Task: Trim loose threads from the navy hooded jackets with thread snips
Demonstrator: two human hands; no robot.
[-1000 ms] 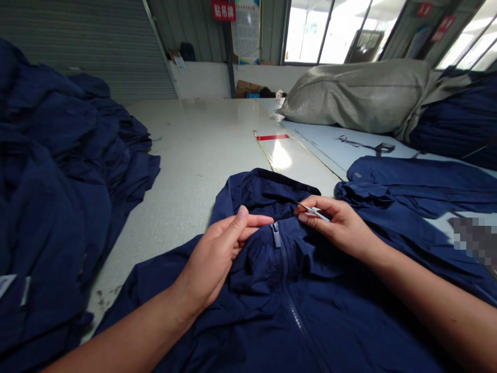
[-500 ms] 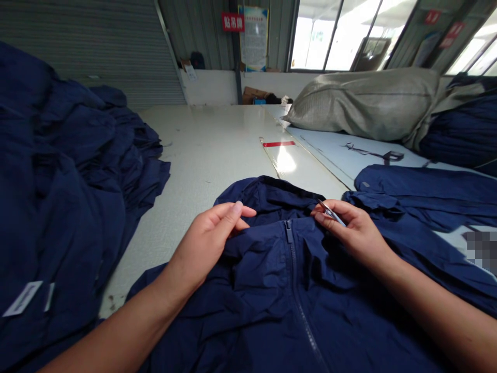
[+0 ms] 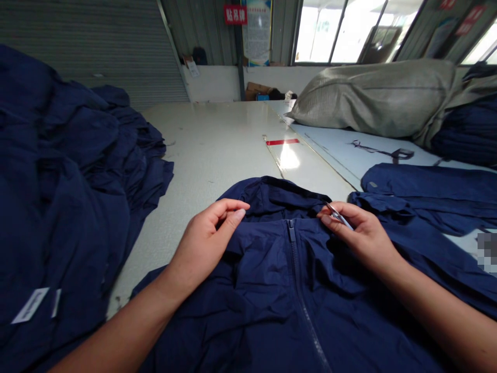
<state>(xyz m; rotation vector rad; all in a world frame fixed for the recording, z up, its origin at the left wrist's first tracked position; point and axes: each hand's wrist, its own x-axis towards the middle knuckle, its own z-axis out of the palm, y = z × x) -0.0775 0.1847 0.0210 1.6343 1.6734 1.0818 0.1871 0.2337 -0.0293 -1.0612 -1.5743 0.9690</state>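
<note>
A navy hooded jacket (image 3: 264,280) lies front up before me, its zipper (image 3: 298,274) done up to the collar and its hood (image 3: 272,189) spread at the far end. At the left of the neck opening, my left hand (image 3: 212,233) is closed, thumb and forefinger together at the hood's edge; the cloth between them is mostly hidden. My right hand (image 3: 359,228) holds small metal thread snips (image 3: 338,215), pointing up and left. Its fingertips are at the right edge of the hood.
Piled navy garments (image 3: 77,155) rise on the left, with white labels (image 3: 31,305) showing. More navy garments (image 3: 419,191) lie to the right. Behind them rests a big grey sack (image 3: 373,98). The pale table (image 3: 209,140) carries red tape (image 3: 282,141) and a dark strap (image 3: 399,154).
The left forefinger, stretched out before, has drawn in against the thumb. Both hands stay at the hood, and the snips remain in the right hand. The view has shifted slightly.
</note>
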